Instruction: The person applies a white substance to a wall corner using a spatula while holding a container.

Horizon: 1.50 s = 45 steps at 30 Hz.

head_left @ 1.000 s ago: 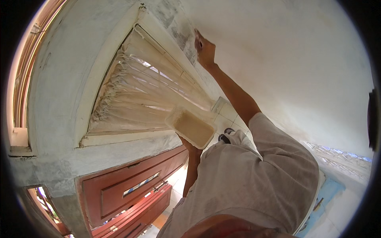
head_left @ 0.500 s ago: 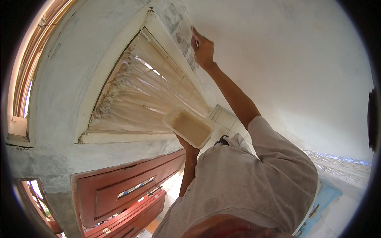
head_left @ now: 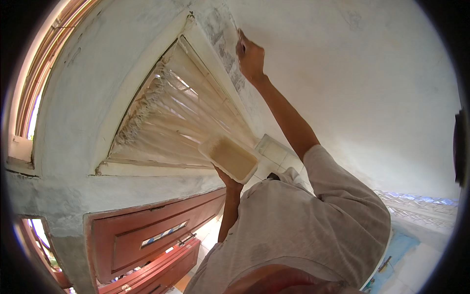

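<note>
My left hand [head_left: 228,179] holds a white rectangular plastic tub [head_left: 206,147] from below and from its near side. Pale cream liquid [head_left: 233,159] lies inside it. My right arm is raised, with my right hand [head_left: 252,59] against the white wall [head_left: 342,88], close to the corner by the window. Its fingers are closed in a pinch; what sits between them is too small and hidden to make out. Beside this hand runs a grey, patchy strip of wall [head_left: 226,51].
A window with a gathered cream curtain [head_left: 166,117] is left of my arms. Below it stand reddish-brown door panels [head_left: 161,235] with a handle. White floor tiles [head_left: 274,152] show under the tub. A light blue item [head_left: 399,252] lies at the lower right.
The tub has shifted slightly left in the view. My right hand has moved only a little and stays at the wall near the corner, still closed.
</note>
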Motion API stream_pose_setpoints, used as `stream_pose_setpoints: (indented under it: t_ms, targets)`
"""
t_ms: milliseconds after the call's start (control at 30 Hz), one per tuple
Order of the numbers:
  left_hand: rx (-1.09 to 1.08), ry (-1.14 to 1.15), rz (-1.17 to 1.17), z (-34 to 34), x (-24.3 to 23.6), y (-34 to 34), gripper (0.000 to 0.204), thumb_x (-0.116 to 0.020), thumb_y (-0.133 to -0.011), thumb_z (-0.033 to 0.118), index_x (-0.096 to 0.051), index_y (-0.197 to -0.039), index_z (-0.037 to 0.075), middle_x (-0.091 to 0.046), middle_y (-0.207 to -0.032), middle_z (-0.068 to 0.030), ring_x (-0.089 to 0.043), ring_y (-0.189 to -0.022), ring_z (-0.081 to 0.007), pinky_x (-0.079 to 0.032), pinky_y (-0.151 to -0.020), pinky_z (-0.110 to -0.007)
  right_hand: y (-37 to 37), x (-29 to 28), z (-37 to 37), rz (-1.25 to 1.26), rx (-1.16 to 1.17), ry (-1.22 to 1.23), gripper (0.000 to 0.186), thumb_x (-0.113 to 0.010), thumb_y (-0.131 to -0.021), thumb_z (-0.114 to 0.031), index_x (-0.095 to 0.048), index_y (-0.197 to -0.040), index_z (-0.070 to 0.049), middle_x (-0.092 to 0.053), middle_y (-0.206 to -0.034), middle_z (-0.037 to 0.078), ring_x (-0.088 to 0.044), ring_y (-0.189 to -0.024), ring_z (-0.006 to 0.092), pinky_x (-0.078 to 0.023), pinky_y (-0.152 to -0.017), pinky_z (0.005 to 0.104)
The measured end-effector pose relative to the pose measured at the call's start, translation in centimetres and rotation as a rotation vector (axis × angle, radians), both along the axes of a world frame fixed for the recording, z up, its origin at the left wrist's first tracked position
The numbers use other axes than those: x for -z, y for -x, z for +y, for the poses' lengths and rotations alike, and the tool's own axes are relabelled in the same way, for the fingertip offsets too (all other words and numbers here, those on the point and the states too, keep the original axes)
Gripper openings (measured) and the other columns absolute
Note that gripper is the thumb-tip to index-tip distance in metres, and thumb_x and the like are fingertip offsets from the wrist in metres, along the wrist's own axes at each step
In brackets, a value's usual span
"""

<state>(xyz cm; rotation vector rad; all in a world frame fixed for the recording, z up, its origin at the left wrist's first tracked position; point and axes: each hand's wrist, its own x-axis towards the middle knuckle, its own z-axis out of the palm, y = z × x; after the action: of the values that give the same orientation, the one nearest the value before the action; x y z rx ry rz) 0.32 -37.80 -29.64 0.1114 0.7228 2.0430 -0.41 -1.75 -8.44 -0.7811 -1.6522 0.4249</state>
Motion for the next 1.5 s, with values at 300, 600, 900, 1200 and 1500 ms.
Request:
stream_pose_setpoints:
  t_ms: [300, 600, 900, 1200, 1500]
  targets:
    - [-0.012, 0.030, 0.026, 0.3, 2.3, 0.5, 0.061, -0.034, -0.107, 0.061, -0.044, -0.152, 0.020, -0.056, -0.143, -0.0017, -0.058, -0.127, -0.0238, -0.052, -0.106, -0.044, 2.8, 2.8, -6.3, -0.086, -0.274, -0.070, 0.049, -0.064, -0.093, -0.007, -0.060, -0.141, -0.004, -0.067, -0.081, 0.020, -0.068, -0.070, 0.0317, -0.055, -0.066, 0.0401]
    - [0.012, -0.003, -0.108, -0.2, 0.9, 0.1, 0.064, -0.036, -0.106, 0.063, -0.044, -0.151, 0.019, -0.057, -0.141, -0.0021, -0.058, -0.127, -0.0236, -0.052, -0.106, -0.044, 1.4, 5.6, 2.3, 0.048, -0.012, 0.104, 0.044, -0.061, -0.097, -0.008, -0.062, -0.141, -0.007, -0.059, -0.069, 0.020, -0.056, -0.055, 0.0245, -0.049, -0.059, 0.0348]
    - [-0.067, 0.062, 0.130, -1.6, 3.7, 0.9, 0.054, -0.041, -0.109, 0.050, -0.036, -0.153, 0.019, -0.052, -0.143, -0.0033, -0.057, -0.127, -0.0234, -0.056, -0.104, -0.043, 0.0, 11.8, -6.5, 0.082, -0.266, 0.145, 0.044, -0.060, -0.098, -0.011, -0.061, -0.142, -0.012, -0.071, -0.089, 0.022, -0.071, -0.077, 0.0364, -0.056, -0.071, 0.0431]
    - [-0.053, 0.037, -0.060, -2.6, 2.5, 0.2, 0.054, -0.042, -0.109, 0.047, -0.033, -0.155, 0.020, -0.051, -0.142, -0.0039, -0.056, -0.128, -0.0229, -0.056, -0.104, -0.044, 1.7, 14.5, 1.9, 0.024, -0.007, 0.169, 0.040, -0.063, -0.093, -0.007, -0.067, -0.133, -0.005, -0.066, -0.074, 0.021, -0.060, -0.054, 0.0248, -0.049, -0.058, 0.0354]
    - [-0.074, 0.091, -0.043, -3.6, 2.3, -0.2, 0.056, -0.041, -0.109, 0.049, -0.033, -0.155, 0.019, -0.051, -0.143, -0.0043, -0.056, -0.128, -0.0231, -0.055, -0.105, -0.043, -0.8, 19.3, -6.1, 0.122, -0.144, 0.262, 0.036, -0.063, -0.100, -0.011, -0.066, -0.137, -0.009, -0.066, -0.078, 0.022, -0.056, -0.058, 0.0193, -0.050, -0.063, 0.0322]
